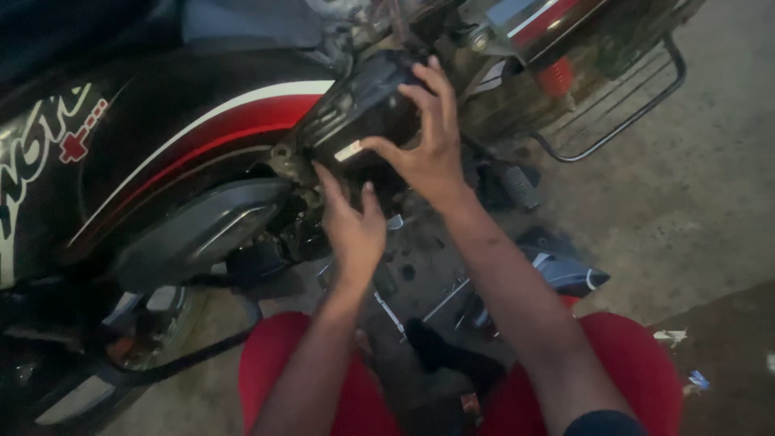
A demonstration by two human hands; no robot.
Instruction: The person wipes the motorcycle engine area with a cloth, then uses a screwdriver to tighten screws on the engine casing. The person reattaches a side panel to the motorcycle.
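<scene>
Black plastic cover (363, 109) sits against the motorcycle (161, 153), gripped by the right hand (432, 149), left hand (351, 226) open just below, apparently not yet seated.

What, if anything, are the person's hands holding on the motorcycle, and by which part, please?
The right hand grips the black side cover at its lower rear edge. The left hand reaches up beneath its lower edge; whether it grips anything cannot be told.

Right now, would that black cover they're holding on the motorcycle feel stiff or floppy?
Probably stiff: the black cover keeps its moulded, ribbed shape under the right hand. Likely light, since fingertips alone steady it. Its glossy surface may be slippery.
</scene>
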